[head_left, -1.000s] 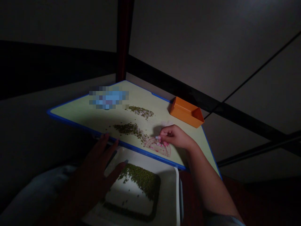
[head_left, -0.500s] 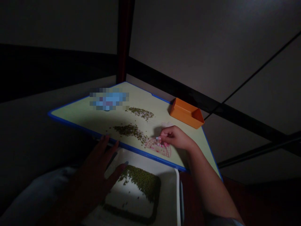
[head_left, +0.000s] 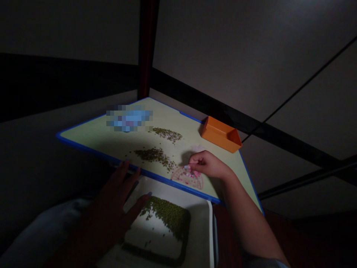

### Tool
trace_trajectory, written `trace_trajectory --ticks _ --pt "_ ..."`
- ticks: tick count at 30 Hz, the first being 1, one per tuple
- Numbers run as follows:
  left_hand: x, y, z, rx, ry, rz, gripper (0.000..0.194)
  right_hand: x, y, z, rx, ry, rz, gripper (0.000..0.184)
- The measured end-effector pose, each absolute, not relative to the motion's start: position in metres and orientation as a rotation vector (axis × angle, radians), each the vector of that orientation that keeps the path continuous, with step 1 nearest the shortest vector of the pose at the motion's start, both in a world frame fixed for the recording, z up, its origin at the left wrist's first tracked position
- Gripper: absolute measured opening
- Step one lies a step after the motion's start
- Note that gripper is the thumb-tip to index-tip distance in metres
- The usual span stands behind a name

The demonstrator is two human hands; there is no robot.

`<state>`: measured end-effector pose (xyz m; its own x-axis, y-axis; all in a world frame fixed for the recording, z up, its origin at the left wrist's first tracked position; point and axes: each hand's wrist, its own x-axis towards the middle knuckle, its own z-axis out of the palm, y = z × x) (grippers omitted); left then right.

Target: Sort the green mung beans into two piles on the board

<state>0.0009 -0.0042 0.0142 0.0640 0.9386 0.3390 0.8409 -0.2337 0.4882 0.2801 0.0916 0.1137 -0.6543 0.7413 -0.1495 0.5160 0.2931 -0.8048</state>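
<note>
The table (head_left: pixel 164 111) bears seeds (head_left: pixel 152 153), protractor (head_left: pixel 186 180) and orange box (head_left: pixel 219 140)

Long-nailed fingers (head_left: pixel 141 202), greyish-blue right sleeve (head_left: pixel 263 262)

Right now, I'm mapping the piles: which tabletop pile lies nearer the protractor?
The front pile, by the near blue edge; the other pile lies farther back.

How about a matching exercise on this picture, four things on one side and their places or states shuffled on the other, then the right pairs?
Column one
1. Orange box
2. Left hand
3. Protractor
4. White tub

Column two
A. Holds green grains
B. Touched by the right hand
C. Fingers spread, at the near edge of the board
D. Near the board's far right corner

Right pairs: 1-D, 2-C, 3-B, 4-A
</note>
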Motion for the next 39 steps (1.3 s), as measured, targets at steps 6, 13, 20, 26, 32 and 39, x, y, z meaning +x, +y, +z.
trace_trajectory --ticks 6,13,20,26,32,39 --pt "0.002 -0.005 0.015 2.149 1.834 0.895 0.067 0.28 0.09 0.115 -1.166 -2.267 1.317 0.033" --pt "0.001 -0.004 0.016 2.154 1.823 0.876 0.073 0.277 0.091 0.11 -1.183 -2.271 1.265 0.029" --pt "0.001 -0.004 0.016 2.16 1.816 0.876 0.073 0.28 0.094 0.11 -1.276 -2.282 1.104 0.029" --pt "-0.001 -0.005 0.015 2.159 1.818 0.853 0.071 0.292 0.096 0.117 -1.314 -2.204 1.046 0.031" --pt "0.001 -0.004 0.018 2.145 1.827 0.85 0.072 0.297 0.101 0.115 -1.429 -2.228 0.817 0.032" --pt "0.001 -0.004 0.02 2.135 1.828 0.856 0.072 0.29 0.098 0.114 -1.27 -2.257 1.095 0.029"
